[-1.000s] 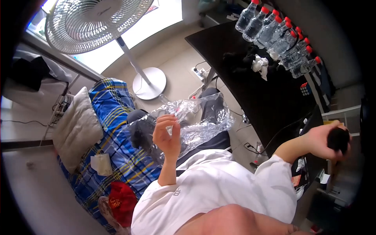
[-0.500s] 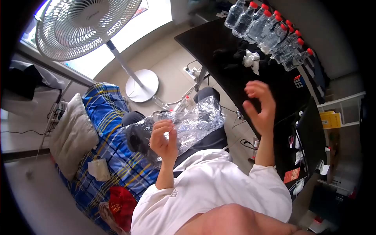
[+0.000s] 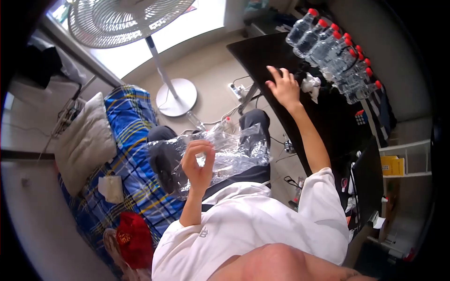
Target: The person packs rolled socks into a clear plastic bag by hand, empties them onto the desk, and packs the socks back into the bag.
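My left hand (image 3: 198,161) is raised above the clear plastic bag (image 3: 229,157) that lies across my lap. Its thumb and fingertips come together in a ring; whatever they may hold is too small to make out. Over the far-left part of the dark table (image 3: 328,119), my right hand (image 3: 285,91) reaches out with its fingers apart and nothing gripped. Black crumpled items (image 3: 302,70) lie by its fingertips, partly hidden by the hand. Just right of them is a crumpled white tissue (image 3: 311,86).
Several clear bottles with red caps (image 3: 323,47) stand along the table's back edge, near a small coloured cube (image 3: 360,117). A white fan (image 3: 176,96) stands on the floor ahead. At left are a blue plaid bed (image 3: 133,140), a pillow (image 3: 86,145) and a red cloth (image 3: 135,239).
My right hand held a black item at the far right, then showed empty, and has now moved left and forward over the table. My left hand keeps nearly the same pose.
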Available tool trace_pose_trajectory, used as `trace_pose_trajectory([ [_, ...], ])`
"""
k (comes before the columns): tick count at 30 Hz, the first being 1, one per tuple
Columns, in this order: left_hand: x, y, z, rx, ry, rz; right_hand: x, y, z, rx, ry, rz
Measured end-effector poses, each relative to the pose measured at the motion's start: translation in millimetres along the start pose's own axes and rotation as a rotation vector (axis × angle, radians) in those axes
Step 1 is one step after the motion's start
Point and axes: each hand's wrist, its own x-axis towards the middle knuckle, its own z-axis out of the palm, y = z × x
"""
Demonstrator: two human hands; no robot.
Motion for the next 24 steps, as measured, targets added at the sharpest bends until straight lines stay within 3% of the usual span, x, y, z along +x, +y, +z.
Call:
trace_pose_trajectory([
  [3,1,-1,-6,0.092,-0.018,0.005,-9,0,10,0.004,0.096,-0.078],
  [4,3,-2,-6,0.103,-0.006,-0.002,-13,-4,-6,0.113,-0.036,-0.043],
  [6,1,-4,-4,0.103,-0.023,-0.038,-34,6,-25,0.553,0.022,-0.086],
  [8,3,-3,-1,0.091,-0.023,-0.068,-55,-4,-75,0.915,-0.221,0.228],
  [10,6,-4,2,0.116,-0.024,0.025,-91,-12,-86,1.208,-0.115,0.34],
  [12,3,-5,3,0.044,0.002,-0.034,-121,-36,-110,1.367,-0.231,0.42],
  [14,3,-10,3,0.051,-0.013,0.044,-144,-44,-110,1.18,-0.449,0.317],
  [18,0,-9,6,0.018,-0.03,0.04,-137,-70,-110,0.852,-0.413,0.112],
  [20,0,-7,5,0.022,-0.038,0.054,-128,-81,-110,0.858,-0.455,0.058],
  [24,3,-5,3,0.031,-0.015,0.089,-113,-123,-117,1.166,-0.653,-0.133],
])
